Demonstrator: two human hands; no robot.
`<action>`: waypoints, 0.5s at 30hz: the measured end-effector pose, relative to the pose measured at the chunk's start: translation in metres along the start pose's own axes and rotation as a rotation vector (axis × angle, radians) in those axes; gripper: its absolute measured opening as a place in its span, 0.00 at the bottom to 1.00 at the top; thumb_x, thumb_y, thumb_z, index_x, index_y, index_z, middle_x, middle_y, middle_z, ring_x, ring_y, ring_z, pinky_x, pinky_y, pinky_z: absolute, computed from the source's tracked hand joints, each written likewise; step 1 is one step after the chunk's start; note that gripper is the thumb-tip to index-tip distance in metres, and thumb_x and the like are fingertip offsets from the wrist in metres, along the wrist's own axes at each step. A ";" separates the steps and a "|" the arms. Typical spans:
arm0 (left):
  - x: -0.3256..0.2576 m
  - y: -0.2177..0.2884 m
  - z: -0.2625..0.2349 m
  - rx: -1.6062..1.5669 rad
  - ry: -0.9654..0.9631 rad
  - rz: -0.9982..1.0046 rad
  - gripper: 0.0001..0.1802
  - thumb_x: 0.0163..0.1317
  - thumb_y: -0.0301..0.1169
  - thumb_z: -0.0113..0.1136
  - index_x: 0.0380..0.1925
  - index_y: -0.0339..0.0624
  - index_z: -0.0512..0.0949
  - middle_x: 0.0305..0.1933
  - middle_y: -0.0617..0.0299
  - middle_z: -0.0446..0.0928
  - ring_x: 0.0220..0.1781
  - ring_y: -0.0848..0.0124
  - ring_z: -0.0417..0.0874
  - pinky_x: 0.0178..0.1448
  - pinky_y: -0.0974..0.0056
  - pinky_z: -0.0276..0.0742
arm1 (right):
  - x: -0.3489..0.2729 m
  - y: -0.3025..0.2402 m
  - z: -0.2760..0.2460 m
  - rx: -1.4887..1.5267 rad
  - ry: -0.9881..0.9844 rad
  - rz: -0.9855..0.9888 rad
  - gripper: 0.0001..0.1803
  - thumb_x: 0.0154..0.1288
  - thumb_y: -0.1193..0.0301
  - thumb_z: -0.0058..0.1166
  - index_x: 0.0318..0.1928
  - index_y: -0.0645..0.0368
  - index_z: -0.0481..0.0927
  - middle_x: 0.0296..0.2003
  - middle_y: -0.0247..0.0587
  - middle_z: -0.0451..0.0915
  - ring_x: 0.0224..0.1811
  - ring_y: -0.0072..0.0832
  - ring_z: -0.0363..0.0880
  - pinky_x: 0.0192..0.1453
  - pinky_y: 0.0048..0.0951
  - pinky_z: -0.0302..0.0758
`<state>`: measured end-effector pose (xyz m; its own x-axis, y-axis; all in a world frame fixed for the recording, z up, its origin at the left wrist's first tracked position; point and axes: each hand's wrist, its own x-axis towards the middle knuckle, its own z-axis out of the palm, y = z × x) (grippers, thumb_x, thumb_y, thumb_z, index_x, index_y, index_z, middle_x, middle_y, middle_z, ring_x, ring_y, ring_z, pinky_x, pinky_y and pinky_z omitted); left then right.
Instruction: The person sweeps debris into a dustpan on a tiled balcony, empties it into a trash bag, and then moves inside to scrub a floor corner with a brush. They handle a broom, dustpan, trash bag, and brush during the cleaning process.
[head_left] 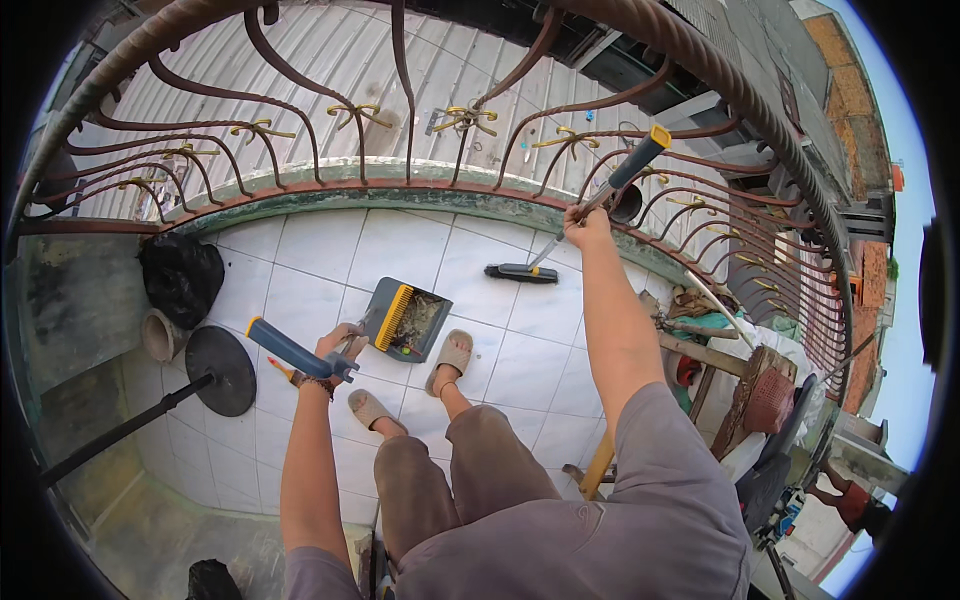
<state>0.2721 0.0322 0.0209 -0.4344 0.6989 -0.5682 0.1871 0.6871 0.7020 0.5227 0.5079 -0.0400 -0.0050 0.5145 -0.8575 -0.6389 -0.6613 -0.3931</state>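
Note:
My left hand [342,345] is closed around the upright handle of a dustpan, just below its grey grip with a yellow end. The grey dustpan [428,345] rests on the tiles before my feet, with a yellow comb along one side and dirt and scraps inside. My right hand [587,226] grips the metal shaft of a broom, under its dark grip with a yellow end. Down on the floor, right of the dustpan and apart from it, lies the black broom head [521,273].
A curved iron railing [408,90] borders the white tiled floor [310,250]. At left are a black plastic bag [182,277], a clay pot [160,334] and a black pole with a round base [221,370]. Piled wood and sacks [740,345] crowd the right side.

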 end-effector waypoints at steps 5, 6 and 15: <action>0.001 -0.039 0.041 -0.163 0.334 -0.117 0.28 0.59 0.38 0.66 0.55 0.37 0.68 0.46 0.49 0.79 0.45 0.65 0.80 0.47 0.63 0.75 | -0.009 -0.017 0.003 0.070 0.037 -0.029 0.03 0.68 0.74 0.40 0.38 0.59 0.67 0.32 0.39 0.68 0.25 0.27 0.71 0.25 0.25 0.77; -0.003 -0.028 0.046 -0.221 0.344 -0.199 0.33 0.58 0.38 0.68 0.58 0.36 0.65 0.52 0.49 0.77 0.50 0.65 0.78 0.52 0.63 0.74 | -0.017 -0.022 -0.013 0.108 0.028 -0.047 0.02 0.67 0.74 0.41 0.38 0.59 0.66 0.31 0.39 0.68 0.25 0.27 0.71 0.24 0.25 0.76; -0.118 -0.026 0.068 0.036 0.146 -0.445 0.14 0.61 0.29 0.60 0.26 0.27 0.72 0.15 0.49 0.75 0.21 0.58 0.81 0.23 0.56 0.76 | -0.159 -0.066 -0.201 0.264 -0.184 0.239 0.06 0.60 0.79 0.54 0.33 0.64 0.69 0.26 0.36 0.68 0.19 0.16 0.65 0.18 0.12 0.70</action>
<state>0.3786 -0.0542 0.0406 -0.5987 0.3007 -0.7424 -0.0162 0.9221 0.3866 0.7202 0.3598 0.0549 -0.2997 0.4686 -0.8311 -0.7790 -0.6231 -0.0704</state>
